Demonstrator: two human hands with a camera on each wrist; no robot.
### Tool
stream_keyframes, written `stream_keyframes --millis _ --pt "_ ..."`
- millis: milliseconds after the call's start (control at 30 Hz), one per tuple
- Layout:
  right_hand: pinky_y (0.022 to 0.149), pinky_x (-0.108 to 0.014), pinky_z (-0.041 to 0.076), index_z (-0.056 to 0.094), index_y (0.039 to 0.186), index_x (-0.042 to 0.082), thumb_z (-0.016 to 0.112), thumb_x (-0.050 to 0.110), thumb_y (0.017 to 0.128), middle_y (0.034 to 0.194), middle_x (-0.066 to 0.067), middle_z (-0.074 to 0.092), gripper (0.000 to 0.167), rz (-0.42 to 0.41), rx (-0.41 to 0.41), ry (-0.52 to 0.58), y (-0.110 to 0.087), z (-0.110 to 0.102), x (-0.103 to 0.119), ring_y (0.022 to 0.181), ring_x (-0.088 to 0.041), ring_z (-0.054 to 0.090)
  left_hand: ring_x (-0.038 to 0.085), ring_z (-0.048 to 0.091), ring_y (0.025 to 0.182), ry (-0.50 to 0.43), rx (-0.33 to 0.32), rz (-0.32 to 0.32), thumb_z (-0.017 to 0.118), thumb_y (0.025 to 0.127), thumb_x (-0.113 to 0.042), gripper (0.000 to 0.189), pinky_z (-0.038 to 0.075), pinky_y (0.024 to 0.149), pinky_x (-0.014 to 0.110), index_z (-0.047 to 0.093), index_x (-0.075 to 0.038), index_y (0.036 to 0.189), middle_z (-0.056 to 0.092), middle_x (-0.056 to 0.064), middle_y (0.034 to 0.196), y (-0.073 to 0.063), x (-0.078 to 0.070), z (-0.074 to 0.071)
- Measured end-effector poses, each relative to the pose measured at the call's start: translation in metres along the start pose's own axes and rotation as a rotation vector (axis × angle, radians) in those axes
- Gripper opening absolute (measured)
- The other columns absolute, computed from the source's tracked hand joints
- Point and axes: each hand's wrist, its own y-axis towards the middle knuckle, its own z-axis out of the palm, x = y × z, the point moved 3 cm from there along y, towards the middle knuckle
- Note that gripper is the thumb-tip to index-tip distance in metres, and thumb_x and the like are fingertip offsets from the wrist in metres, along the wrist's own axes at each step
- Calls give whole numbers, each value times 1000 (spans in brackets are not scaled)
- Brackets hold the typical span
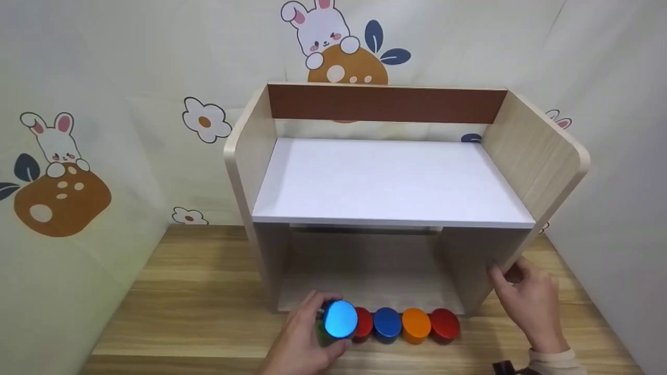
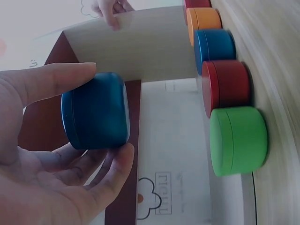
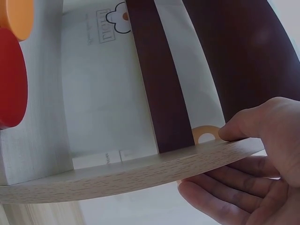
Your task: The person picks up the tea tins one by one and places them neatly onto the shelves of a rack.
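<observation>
My left hand (image 1: 305, 338) holds a round blue tin (image 2: 93, 112) between thumb and fingers, raised above the left end of a row of tins. Under it, partly hidden in the head view, stands a green tin (image 2: 239, 140). To its right follow a red tin (image 1: 363, 324), another blue tin (image 1: 387, 324), an orange tin (image 1: 416, 325) and a second red tin (image 1: 445, 325). My right hand (image 1: 534, 299) grips the front edge of the right side panel (image 3: 126, 176) of a small wooden shelf, thumb on the inner face and fingers outside.
The shelf has a white upper board (image 1: 391, 179) and a brown back rail (image 1: 385, 103); the tins stand along its front. It sits on a wood-grain table (image 1: 198, 291). Cloth walls (image 1: 130, 62) with rabbit and flower prints close in the back and sides.
</observation>
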Motion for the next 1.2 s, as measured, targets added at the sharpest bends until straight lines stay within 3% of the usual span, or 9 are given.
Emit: stream_keyframes --millis 67,167,300,400,567,633,800,1000,1200 --pt "49 -12 41 76 94 -7 77 11 89 77 -19 76 19 9 0 0 0 0 0 60 -12 67 29 59 117 -1 -7 -12 93 78 -18 63 51 104 61 61 -13 132 61 3 128 3 -4 3" --pt "49 -12 41 76 93 -7 77 12 89 76 -20 75 19 12 -5 1 1 0 -1 59 -9 65 28 59 116 25 -23 21 93 77 -20 61 49 105 62 62 -16 129 62 2 127 10 -12 7" --pt "51 -10 41 77 90 -6 78 10 87 74 -18 76 16 -20 -34 18 1 0 0 60 11 57 26 63 112 68 -42 136 92 77 -17 58 53 101 54 63 -12 127 64 2 124 22 -22 12" --pt "51 -10 41 77 90 -7 78 8 86 74 -19 76 15 -39 -50 25 1 0 0 61 22 51 23 64 110 79 -35 173 90 77 -15 57 55 99 47 63 -11 127 64 2 122 33 -27 14" --pt "50 -10 41 76 92 -8 77 8 87 75 -20 76 17 -22 -39 13 1 1 1 60 17 53 24 63 108 82 -11 172 90 78 -15 55 56 98 45 63 -10 126 64 4 122 46 -31 18" --pt "50 -9 41 76 93 -8 77 7 87 76 -20 76 17 -18 -35 8 1 1 1 60 9 58 25 63 108 76 -2 170 90 79 -15 55 57 98 45 63 -9 127 64 5 122 48 -35 18" --pt "49 -10 42 76 93 -9 78 7 87 76 -21 76 17 -20 -35 9 0 1 0 59 6 60 25 62 112 90 7 185 90 79 -15 55 55 101 46 63 -10 128 64 5 125 52 -50 16" --pt "50 -9 43 76 94 -9 79 5 86 77 -22 76 17 -29 -42 29 -1 1 -1 60 17 54 26 62 116 146 2 232 89 80 -16 55 52 105 50 62 -11 128 65 3 126 56 -70 15" --pt "50 -10 42 76 88 -7 79 5 84 71 -18 75 13 -51 -61 35 -2 2 -1 59 19 52 26 61 115 184 24 239 88 79 -14 55 50 104 49 64 -9 128 67 4 125 69 -76 22"
